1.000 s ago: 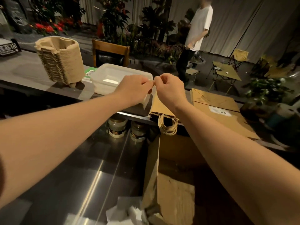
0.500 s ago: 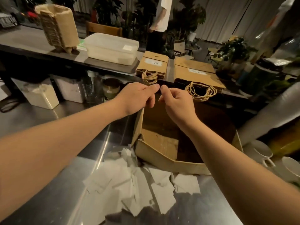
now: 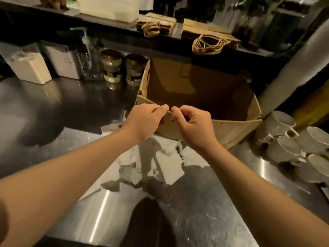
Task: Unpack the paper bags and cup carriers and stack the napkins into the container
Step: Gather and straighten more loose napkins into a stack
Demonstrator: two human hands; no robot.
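Above the steel surface (image 3: pixel 204 220), the left hand (image 3: pixel 144 120) and right hand (image 3: pixel 192 125) meet fingertip to fingertip, pinching something too small to tell. Loose napkins (image 3: pixel 169 168) lie beneath them, before an open cardboard box (image 3: pixel 231 127).

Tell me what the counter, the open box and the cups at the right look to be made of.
Counter: seemingly stainless steel, brushed; it shows fine scratches and streaky reflections.
Open box: corrugated cardboard, matte brown, with creased, bent flaps.
Cups: probably glazed ceramic, white with a soft shine on rims and handles.
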